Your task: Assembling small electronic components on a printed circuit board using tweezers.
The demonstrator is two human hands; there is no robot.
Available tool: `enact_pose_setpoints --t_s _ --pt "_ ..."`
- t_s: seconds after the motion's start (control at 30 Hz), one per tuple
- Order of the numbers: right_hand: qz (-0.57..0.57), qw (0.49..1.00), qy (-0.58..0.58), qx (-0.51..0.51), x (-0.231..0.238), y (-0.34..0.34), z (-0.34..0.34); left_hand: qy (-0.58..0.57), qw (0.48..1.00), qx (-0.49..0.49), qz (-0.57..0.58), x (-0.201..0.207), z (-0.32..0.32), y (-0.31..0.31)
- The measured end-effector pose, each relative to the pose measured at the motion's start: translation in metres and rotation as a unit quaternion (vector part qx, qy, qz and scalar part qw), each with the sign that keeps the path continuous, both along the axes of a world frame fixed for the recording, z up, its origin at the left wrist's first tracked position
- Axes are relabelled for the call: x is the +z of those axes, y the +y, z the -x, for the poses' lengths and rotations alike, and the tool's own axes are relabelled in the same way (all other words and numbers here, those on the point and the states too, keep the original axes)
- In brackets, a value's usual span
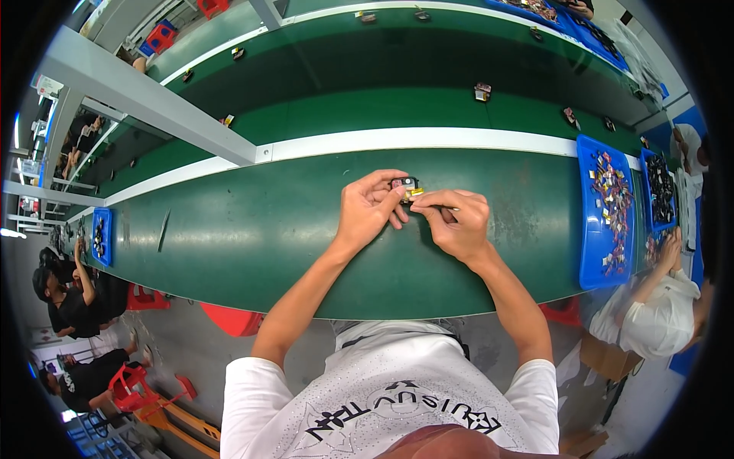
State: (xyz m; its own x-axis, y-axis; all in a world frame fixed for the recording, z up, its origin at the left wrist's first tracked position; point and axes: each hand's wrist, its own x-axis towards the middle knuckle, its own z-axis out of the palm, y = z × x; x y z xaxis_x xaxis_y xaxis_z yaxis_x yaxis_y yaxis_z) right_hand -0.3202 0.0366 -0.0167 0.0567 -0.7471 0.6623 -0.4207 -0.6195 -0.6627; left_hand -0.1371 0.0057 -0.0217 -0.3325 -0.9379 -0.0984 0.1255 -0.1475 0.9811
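Both hands pinched one small part over the green surface point(252, 237).
The left hand point(368, 208) and right hand point(457, 222) met on the small dark part point(405, 185), left of the blue tray point(587, 229); a loosened pinch could probably drop it.

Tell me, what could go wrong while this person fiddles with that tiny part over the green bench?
The small dark part is pinched only by the fingertips of the left hand and right hand, above the green bench; it might slip and drop. The yellow bit at the right fingertips looks tiny and could be lost. A loose piece might skid off the near edge.
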Motion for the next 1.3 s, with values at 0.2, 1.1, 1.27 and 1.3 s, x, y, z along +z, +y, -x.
enact_pose_setpoints --t_s 0.2,1.1,1.27,1.3 --pt "-0.004 1.000 -0.004 -0.003 -0.006 0.000 -0.003 -0.037 0.999 0.018 0.012 0.000 0.003 0.001" --pt "0.016 0.999 -0.012 -0.044 -0.017 -0.008 0.005 -0.412 0.827 -0.071 0.375 0.030 0.121 -0.244" --pt "0.018 0.998 -0.018 -0.055 -0.020 -0.012 0.012 -0.503 0.777 -0.150 0.349 0.024 0.176 -0.244" --pt "0.013 0.998 -0.018 -0.055 -0.022 -0.013 0.011 -0.502 0.776 -0.156 0.349 0.020 0.176 -0.246"
